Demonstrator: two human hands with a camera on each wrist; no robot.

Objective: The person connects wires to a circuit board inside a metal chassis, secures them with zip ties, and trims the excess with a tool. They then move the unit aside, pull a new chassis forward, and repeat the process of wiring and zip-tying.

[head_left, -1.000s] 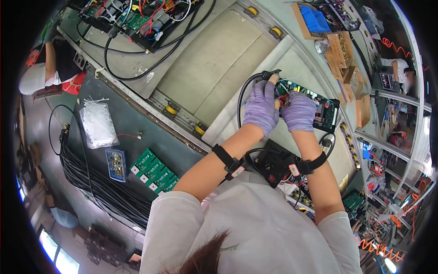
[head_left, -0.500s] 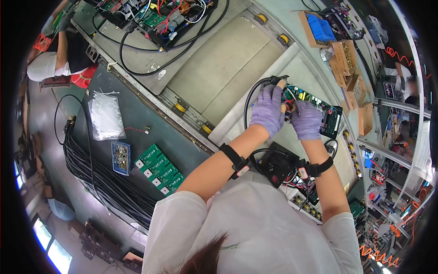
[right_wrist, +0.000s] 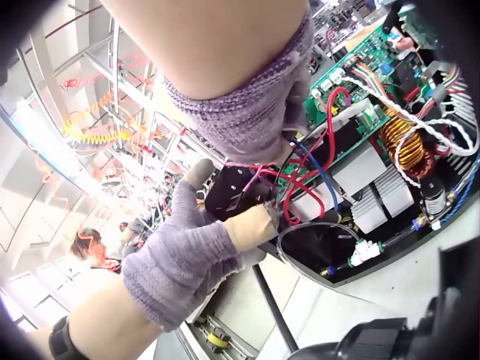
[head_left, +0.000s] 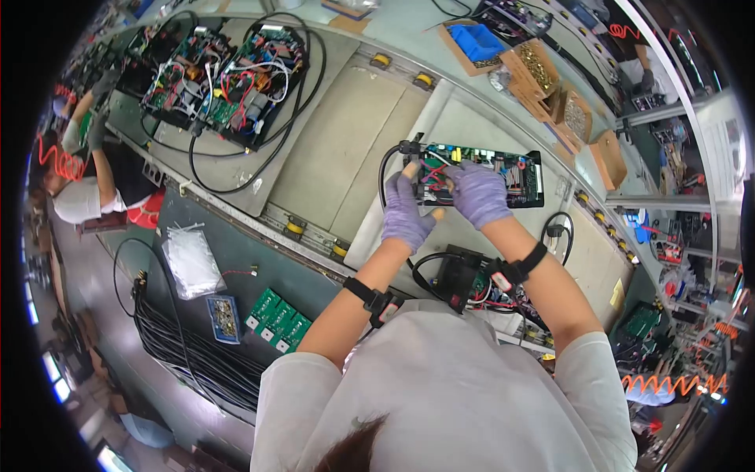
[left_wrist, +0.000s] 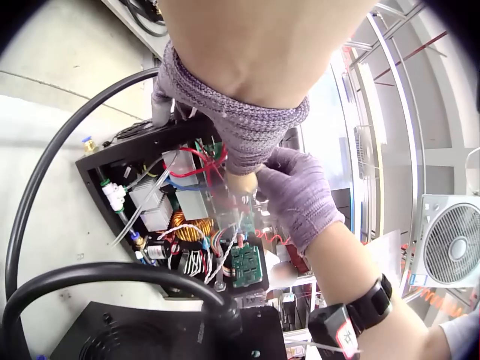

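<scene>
An open electronics chassis (head_left: 515, 177) with a circuit board and loose wires lies on a pale board in the head view. Both hands wear purple gloves with bare or pale fingertips. My left hand (head_left: 405, 219) is at the chassis's left end, beside the black cable; its fingers extend over the end panel and the thumb stands apart. In the right wrist view, the left index finger (right_wrist: 251, 227) reaches the edge by the red wires (right_wrist: 300, 191). My right hand (head_left: 481, 197) bends its fingers down among the wires; I cannot tell what they hold.
A second black unit (head_left: 460, 279) stands close to my body. Cardboard boxes of small hardware (head_left: 535, 69) line the right side. Two wired chassis (head_left: 259, 79) sit at upper left. Green boards (head_left: 275, 321), a bag of white ties (head_left: 193, 263) and bundled black cables (head_left: 189, 350) lie left.
The head view has turned, so the chassis lies more level. My left hand has drawn left towards the end panel, its thumb now apart. My right hand stays over the wires.
</scene>
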